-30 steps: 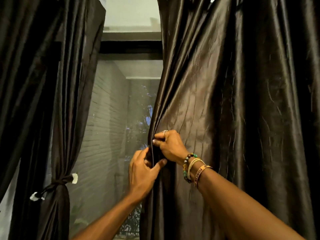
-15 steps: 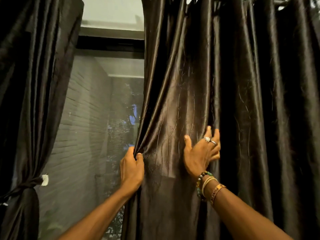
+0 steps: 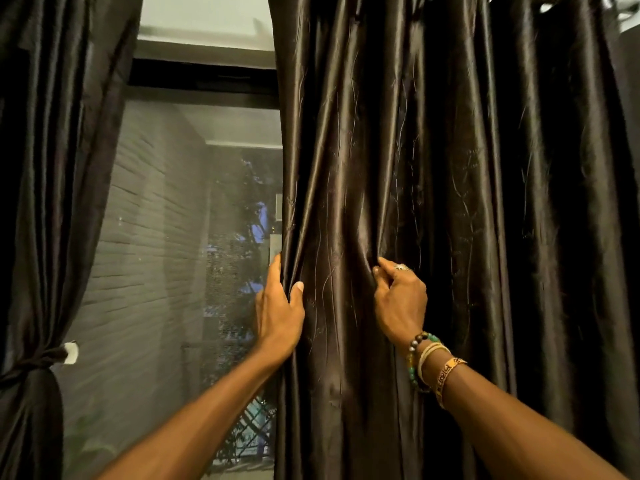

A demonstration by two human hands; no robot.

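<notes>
Up close, both hands work the dark brown satin curtain (image 3: 450,202) hanging right of the screened window (image 3: 194,254). Left hand (image 3: 277,313) clasps the curtain's inner edge, thumb in front, fingers wrapped behind the fabric; right hand (image 3: 401,303), ringed and braceleted at the wrist, pinches a vertical fold just beside it with curled fingers. Second matching curtain (image 3: 45,202) hangs at far left, tied back with a dark band (image 3: 31,362).
</notes>
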